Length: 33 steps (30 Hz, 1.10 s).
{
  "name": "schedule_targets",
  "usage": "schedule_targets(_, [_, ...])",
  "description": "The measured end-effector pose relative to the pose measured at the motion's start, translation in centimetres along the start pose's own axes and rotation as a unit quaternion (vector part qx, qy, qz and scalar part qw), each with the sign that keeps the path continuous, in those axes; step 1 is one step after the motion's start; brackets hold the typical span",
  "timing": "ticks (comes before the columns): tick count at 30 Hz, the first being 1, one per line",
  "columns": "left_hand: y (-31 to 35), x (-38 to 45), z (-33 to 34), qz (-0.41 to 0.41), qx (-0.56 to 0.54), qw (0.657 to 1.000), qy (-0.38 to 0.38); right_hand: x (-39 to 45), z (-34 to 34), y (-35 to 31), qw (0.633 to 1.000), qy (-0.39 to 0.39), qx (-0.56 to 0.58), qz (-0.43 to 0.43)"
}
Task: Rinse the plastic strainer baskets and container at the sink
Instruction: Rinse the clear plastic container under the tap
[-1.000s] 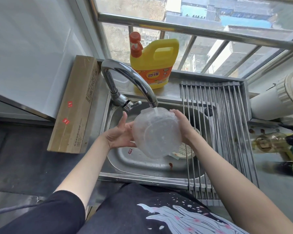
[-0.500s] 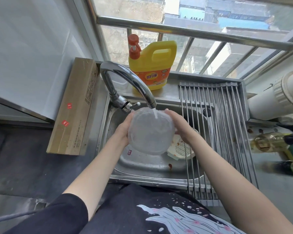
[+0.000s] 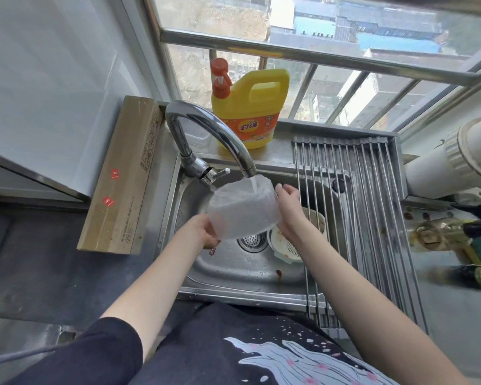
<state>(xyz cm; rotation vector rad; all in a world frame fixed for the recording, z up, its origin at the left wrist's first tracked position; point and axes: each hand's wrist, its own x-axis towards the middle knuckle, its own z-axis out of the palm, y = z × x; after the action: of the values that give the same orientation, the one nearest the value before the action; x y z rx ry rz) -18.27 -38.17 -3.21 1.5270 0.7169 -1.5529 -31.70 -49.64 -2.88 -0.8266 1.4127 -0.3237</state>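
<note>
The long brown cardboard box point(image 3: 122, 176) lies on the dark counter at the far left, beside the stainless steel sink point(image 3: 233, 276). Next comes the left hand point(image 3: 204, 232), which has dropped from the side of the translucent plastic container point(image 3: 242, 209) to its lower near edge, fingers curled under and gripping it. The container itself has tipped since a moment ago: then its round face pointed at the camera, now its side wall shows and its far edge is raised under the curved chrome tap point(image 3: 214, 140), whose stream strikes near the top. Judging from this, the rinse is moving to another surface. The right hand point(image 3: 288, 209) steadies the container's right side, fingers loosely bent against it. Below it, a white plastic strainer basket point(image 3: 288, 245) waits in the basin, apparently still soiled.
</note>
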Motion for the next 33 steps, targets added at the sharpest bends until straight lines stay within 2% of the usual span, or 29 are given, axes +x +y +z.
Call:
schedule_targets(3, [0.7, -0.5, 0.5, 0.007, -0.028, 0.999, -0.013, 0.0, -0.6, 0.0, 0.975, 0.02, -0.187, -0.117])
schedule_targets(4, [0.9, -0.6, 0.7, 0.015, -0.033, 0.999, -0.014, 0.2, -0.9, 0.3, 0.969, 0.021, -0.204, -0.134])
schedule_targets(8, [1.9, -1.6, 1.9, 0.006, -0.129, 0.989, -0.066, -1.4, -1.7, 1.1, 0.975, -0.003, -0.085, -0.205])
schedule_targets(10, [2.6, -1.3, 2.2, -0.009, -0.207, 0.976, -0.065, -2.3, -1.7, 2.1, 0.959, -0.027, -0.098, -0.263])
schedule_targets(12, [3.0, -1.0, 2.3, -0.017, -0.241, 0.969, -0.059, -2.8, -1.7, 2.9, 0.955, -0.035, -0.138, -0.262])
schedule_targets(14, [2.9, -1.2, 2.4, -0.001, -0.224, 0.973, -0.049, -2.9, -1.8, 3.3, 0.955, -0.042, -0.176, -0.234])
schedule_targets(17, [2.6, -1.8, 2.6, 0.006, -0.214, 0.974, -0.079, -3.0, -1.6, 3.1, 0.953, -0.077, -0.21, -0.204])
schedule_targets(19, [2.7, -1.6, 2.4, -0.006, -0.222, 0.97, -0.1, -3.1, -2.1, 2.7, 0.935, -0.124, -0.232, -0.238])
schedule_targets(21, [3.4, -1.0, 1.8, -0.016, -0.247, 0.963, -0.108, -3.1, -3.1, 2.4, 0.898, -0.155, -0.298, -0.284])
schedule_targets(23, [3.8, -1.0, 1.4, -0.019, -0.244, 0.962, -0.118, -3.0, -3.8, 2.1, 0.856, -0.115, -0.397, -0.311])
schedule_targets(25, [3.5, -1.8, 1.3, -0.013, -0.195, 0.967, -0.161, -2.7, -3.9, 1.7, 0.827, -0.034, -0.473, -0.302])
schedule_targets(26, [3.5, -2.1, 1.4, -0.009, -0.148, 0.975, -0.167, -2.5, -3.8, 1.5, 0.829, 0.004, -0.486, -0.277])
schedule_targets(27, [3.4, -2.6, 1.4, 0.007, -0.072, 0.985, -0.156, -2.3, -3.7, 1.2, 0.846, 0.031, -0.473, -0.244])
schedule_targets(29, [3.5, -2.5, 1.1, 0.096, 0.126, 0.985, -0.062, -2.1, -3.7, 0.8, 0.904, 0.047, -0.388, -0.175])
schedule_targets(30, [3.4, -2.1, 0.7, 0.159, 0.231, 0.96, 0.009, -2.1, -3.8, 0.6, 0.926, 0.046, -0.344, -0.147])
schedule_targets(31, [3.3, -1.5, 0.0, 0.22, 0.324, 0.917, 0.073, -2.2, -4.0, 0.6, 0.94, 0.043, -0.316, -0.125])
schedule_targets(32, [3.2, -0.9, -0.6, 0.265, 0.389, 0.876, 0.108, -2.2, -4.1, 0.7, 0.948, 0.036, -0.298, -0.111])
schedule_targets(33, [2.8, -0.5, -1.2, 0.276, 0.415, 0.86, 0.107, -2.3, -4.1, 0.8, 0.951, 0.029, -0.291, -0.1])
